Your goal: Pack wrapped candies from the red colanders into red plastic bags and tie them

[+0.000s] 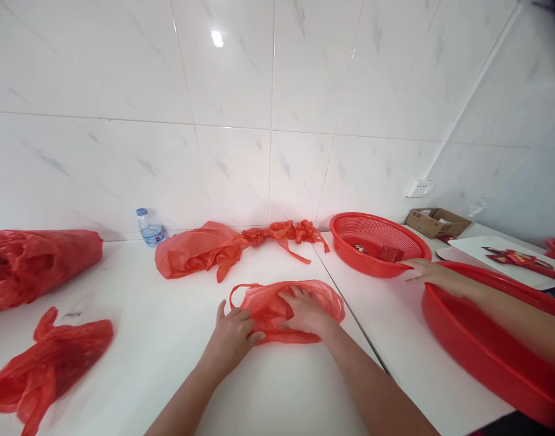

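A thin red plastic bag [323, 297] lies on the white table in front of me, its mouth spread wide and a loop handle sticking out at its left. My left hand [234, 333] is at the bag's left front edge, fingers curled and thumb closed on the film. Inside the mouth, my right hand [305, 312] rests on the bag with its fingers spread. Behind it, along the wall, a red bag [196, 248] lies stretched out with a twisted, bunched length [282, 231] at its right.
To the left are a filled red bag [77, 339], a larger red bundle [45, 260] and a water bottle [150, 229]. At right stand a red basket [372, 260] holding small packets, a large red basin [481, 351] and a cardboard box [436, 224]. Another person's hand [427, 272] touches the basket's rim.
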A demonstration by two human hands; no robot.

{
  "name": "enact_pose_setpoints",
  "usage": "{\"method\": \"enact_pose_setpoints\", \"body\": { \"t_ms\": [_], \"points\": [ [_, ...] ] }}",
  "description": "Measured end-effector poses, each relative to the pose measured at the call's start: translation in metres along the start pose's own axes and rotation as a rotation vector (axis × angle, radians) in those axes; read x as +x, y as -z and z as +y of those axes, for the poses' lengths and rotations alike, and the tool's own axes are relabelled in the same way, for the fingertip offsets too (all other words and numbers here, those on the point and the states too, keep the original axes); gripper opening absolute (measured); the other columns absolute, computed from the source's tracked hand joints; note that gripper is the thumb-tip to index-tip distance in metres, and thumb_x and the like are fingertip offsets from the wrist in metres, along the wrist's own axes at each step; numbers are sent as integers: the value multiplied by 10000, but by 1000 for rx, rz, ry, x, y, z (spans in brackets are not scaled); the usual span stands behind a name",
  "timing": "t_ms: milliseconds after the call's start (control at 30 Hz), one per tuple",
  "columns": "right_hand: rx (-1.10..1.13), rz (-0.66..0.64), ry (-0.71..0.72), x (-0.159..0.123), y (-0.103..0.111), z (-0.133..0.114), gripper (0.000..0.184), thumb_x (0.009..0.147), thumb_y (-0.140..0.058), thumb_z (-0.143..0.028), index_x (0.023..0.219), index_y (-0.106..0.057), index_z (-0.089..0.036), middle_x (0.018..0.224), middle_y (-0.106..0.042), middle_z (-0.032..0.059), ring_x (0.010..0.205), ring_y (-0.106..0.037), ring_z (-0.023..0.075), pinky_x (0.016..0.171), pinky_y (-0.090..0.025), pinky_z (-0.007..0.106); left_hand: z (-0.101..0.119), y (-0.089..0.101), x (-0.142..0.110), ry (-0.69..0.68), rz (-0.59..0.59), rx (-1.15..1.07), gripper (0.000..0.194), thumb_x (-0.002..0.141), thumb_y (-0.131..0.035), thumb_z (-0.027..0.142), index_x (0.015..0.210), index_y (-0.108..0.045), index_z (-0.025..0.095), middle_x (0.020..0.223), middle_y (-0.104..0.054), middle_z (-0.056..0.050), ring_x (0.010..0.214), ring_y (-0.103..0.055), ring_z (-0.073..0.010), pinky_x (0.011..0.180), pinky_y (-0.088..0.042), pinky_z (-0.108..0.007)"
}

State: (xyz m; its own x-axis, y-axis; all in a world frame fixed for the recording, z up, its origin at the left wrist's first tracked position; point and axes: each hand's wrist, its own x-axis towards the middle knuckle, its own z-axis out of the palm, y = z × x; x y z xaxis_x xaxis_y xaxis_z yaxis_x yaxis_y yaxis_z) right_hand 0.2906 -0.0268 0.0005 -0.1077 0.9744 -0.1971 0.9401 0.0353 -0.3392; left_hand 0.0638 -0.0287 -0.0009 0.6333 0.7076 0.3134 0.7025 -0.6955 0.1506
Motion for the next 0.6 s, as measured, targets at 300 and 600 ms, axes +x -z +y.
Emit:
{"method": "enact_pose_setpoints", "body": {
  "t_ms": [300, 600],
  "points": [
    [7, -14, 311, 4, 0, -6, 875, 621, -742, -492, 1394, -375, -310, 1524, -255, 50, 1399, -185, 297, 1122, -169, 448, 17, 15, 10, -143, 185, -49, 204, 909, -395, 183, 858, -593, 195, 910, -653, -58, 775, -589, -186, 742, -413, -353],
    [-24, 292, 347, -43, -3, 10, 187, 766, -646, -197, 939, -692, -250, 1126, -642, 10, 1143, -503, 230, 1018, -358, 401, -4, -14, 21, 136, -141, 8, 428, 759, -583, 299, 1173, -595, 190, 1247, -577, -151, 1144, -513, -350, 933, -377, -525]
  ]
}}
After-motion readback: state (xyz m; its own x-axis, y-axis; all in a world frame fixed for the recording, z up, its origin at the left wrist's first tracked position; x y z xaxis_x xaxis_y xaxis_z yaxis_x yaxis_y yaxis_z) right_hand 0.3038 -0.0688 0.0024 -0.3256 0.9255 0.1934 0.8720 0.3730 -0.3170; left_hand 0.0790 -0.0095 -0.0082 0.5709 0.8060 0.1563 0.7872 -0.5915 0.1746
